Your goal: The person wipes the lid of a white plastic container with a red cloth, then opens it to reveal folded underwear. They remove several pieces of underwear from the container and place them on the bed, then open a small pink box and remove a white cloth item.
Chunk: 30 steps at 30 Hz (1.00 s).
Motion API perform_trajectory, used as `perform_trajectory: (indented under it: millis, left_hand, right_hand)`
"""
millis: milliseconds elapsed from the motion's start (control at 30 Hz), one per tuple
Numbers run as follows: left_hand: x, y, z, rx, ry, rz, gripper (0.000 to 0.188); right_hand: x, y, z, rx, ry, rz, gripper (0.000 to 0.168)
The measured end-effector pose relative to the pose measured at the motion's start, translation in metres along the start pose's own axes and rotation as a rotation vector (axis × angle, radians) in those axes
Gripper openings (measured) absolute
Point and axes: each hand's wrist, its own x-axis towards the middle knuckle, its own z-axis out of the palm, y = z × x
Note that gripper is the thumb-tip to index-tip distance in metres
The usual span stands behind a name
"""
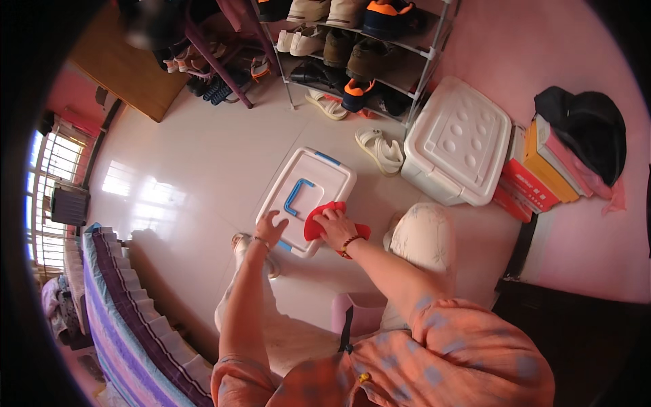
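Note:
A white plastic storage box (305, 175) with a blue handle (293, 197) on its lid and blue clips stands on the tiled floor between my legs. My right hand (336, 226) presses a red cloth (316, 230) against the lid's right edge, and part of the cloth hangs out past the wrist. At the lid's near left edge is my left hand (271, 228), its fingers apart and nothing in them; whether it touches the lid is unclear. The box's contents are hidden under the lid.
A larger lidded white bin (460, 137) stands at right, beside stacked boxes (534, 185) with a black bag (585, 127) on top. Ahead is a metal shoe rack (427, 63), with white sandals (379, 150) before it. A pink stool (363, 313) is under me; a bed (122, 315) lies left.

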Motion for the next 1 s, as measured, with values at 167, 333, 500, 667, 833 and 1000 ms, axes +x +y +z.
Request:
perform_trajectory:
  millis: [167,333,500,667,833,1000]
  left_hand:
    - [0.020,-0.004,0.040,0.195,0.013,-0.253,0.071]
    - [0.043,-0.059,0.054,0.155,0.110,-0.272,0.073]
    - [0.011,-0.074,0.080,-0.012,0.041,-0.362,0.073]
    - [-0.059,-0.048,0.106,-0.248,-0.216,-0.690,0.082]
    - [-0.064,-0.042,0.111,-0.271,0.280,-0.427,0.107]
    - [-0.057,0.003,0.105,-0.127,0.153,-0.618,0.132]
  right_hand:
    - [0.020,0.040,-0.002,0.047,0.293,0.238,0.049]
    - [0.027,0.033,-0.001,0.102,0.189,0.186,0.051]
    - [0.047,0.052,-0.004,0.155,0.289,0.069,0.052]
    - [0.053,0.056,0.009,0.274,0.426,0.125,0.055]
    - [0.013,0.068,0.040,0.604,0.175,0.423,0.058]
    - [-0.019,0.095,0.046,1.037,-0.230,0.777,0.072]
